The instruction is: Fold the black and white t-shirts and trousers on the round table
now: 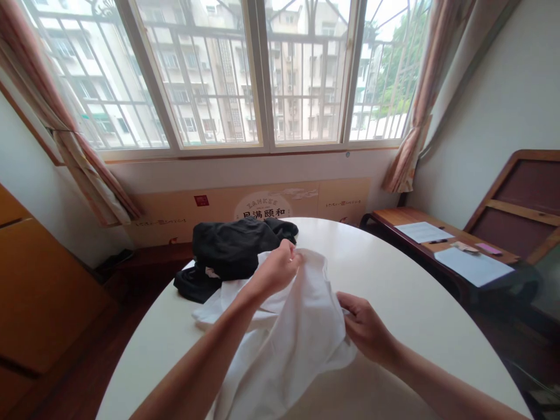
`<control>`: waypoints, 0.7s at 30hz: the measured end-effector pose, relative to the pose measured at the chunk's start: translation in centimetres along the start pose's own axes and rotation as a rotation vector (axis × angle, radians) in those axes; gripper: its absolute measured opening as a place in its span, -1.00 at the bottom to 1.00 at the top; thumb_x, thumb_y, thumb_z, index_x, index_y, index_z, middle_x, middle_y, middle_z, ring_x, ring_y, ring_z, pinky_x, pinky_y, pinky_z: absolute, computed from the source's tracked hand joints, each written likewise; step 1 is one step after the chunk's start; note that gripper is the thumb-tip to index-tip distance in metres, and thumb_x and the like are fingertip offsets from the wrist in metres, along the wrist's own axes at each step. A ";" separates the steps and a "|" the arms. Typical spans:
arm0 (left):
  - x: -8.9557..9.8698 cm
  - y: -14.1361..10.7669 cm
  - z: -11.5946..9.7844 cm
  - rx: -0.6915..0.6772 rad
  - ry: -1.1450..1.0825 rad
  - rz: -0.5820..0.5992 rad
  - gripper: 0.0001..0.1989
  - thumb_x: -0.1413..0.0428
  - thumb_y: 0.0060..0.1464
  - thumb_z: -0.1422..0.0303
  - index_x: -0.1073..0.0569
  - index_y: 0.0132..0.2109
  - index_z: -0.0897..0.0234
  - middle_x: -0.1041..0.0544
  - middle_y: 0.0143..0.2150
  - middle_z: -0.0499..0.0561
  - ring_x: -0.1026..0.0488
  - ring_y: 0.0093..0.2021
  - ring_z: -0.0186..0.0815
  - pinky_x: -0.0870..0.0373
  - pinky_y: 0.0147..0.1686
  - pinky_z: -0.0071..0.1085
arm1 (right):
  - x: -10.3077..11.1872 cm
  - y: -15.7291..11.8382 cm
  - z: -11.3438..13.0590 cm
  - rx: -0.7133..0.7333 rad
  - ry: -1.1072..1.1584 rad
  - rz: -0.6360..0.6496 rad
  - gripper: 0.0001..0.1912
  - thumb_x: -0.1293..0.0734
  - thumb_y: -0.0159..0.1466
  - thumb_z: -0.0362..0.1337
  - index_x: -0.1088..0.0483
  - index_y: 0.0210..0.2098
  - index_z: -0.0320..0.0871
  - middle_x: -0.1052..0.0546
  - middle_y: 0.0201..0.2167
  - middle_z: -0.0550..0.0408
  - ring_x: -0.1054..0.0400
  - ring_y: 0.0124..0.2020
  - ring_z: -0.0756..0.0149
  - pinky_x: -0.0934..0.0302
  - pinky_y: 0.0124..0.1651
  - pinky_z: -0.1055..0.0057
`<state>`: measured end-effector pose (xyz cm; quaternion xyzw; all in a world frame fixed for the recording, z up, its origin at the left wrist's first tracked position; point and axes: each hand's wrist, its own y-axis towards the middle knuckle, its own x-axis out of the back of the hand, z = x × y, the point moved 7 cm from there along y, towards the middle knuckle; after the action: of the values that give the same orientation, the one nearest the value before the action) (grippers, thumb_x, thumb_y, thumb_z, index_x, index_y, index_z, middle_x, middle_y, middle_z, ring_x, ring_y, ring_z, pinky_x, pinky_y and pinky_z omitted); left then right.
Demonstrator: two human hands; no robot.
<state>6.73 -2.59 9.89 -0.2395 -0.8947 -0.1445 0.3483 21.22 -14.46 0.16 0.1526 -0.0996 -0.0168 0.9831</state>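
A white cloth garment is spread over the near part of the round table, its upper part lifted between my hands. I cannot make out what kind of garment it is. My left hand pinches its far edge, fingers closed. Lower and to the right, my right hand grips the garment's right edge between thumb and fingers. Part of the white cloth lies flat to the left, under my left forearm. Just beyond it sits a crumpled pile of black clothing, close to my left hand.
The round white table fills the middle. At the right stands a low wooden bench with paper sheets and a pen. Behind the table are a printed cardboard panel and a barred window. An orange-brown cabinet is at the left.
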 end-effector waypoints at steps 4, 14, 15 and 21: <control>-1.0 -2.5 -0.9 0.006 0.376 0.194 -0.54 -0.04 0.26 -0.06 -0.46 -0.08 0.29 -0.59 -0.19 0.13 -0.53 -0.22 -0.10 -0.32 -0.26 -0.29 | 1.7 1.1 0.0 -0.064 0.186 -0.072 -0.68 -0.44 0.30 -0.01 -0.38 -0.32 -0.11 -0.52 -0.44 0.15 -0.34 -0.43 0.30 -0.21 -0.42 0.44; -3.4 -3.1 -2.5 -0.072 0.293 0.246 -0.92 -0.05 -0.05 0.49 -0.42 -0.36 0.25 -0.57 -0.36 0.07 -0.49 -0.37 -0.19 -0.25 -0.44 -0.39 | 5.8 1.8 0.1 -0.111 -0.055 -0.148 -0.52 -0.48 0.21 0.16 -0.36 -0.38 -0.12 -0.50 -0.42 0.11 -0.31 -0.42 0.31 -0.12 -0.43 0.45; -1.9 -2.2 -1.8 -0.014 0.193 0.176 -0.93 -0.04 -0.07 0.49 -0.37 -0.40 0.24 -0.53 -0.41 0.03 -0.45 -0.42 -0.24 -0.21 -0.49 -0.42 | 6.4 2.0 0.2 -0.106 -0.115 -0.138 -0.51 -0.47 0.22 0.18 -0.41 -0.33 -0.14 -0.52 -0.38 0.08 -0.34 -0.40 0.29 -0.16 -0.40 0.44; 8.3 -0.7 1.1 0.123 0.178 -0.254 -0.91 -0.03 -0.12 0.45 -0.38 -0.38 0.24 -0.49 -0.45 -0.03 -0.42 -0.42 -0.25 -0.16 -0.52 -0.43 | 8.4 1.9 0.0 -0.102 -0.341 0.136 -0.53 -0.43 0.29 0.18 -0.49 -0.22 -0.15 -0.52 -0.38 0.11 -0.37 -0.37 0.25 -0.19 -0.35 0.41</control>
<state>0.37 -0.02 14.83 -0.0891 -0.8905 -0.1528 0.4191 29.49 -13.16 2.37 0.0906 -0.2741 0.0192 0.9572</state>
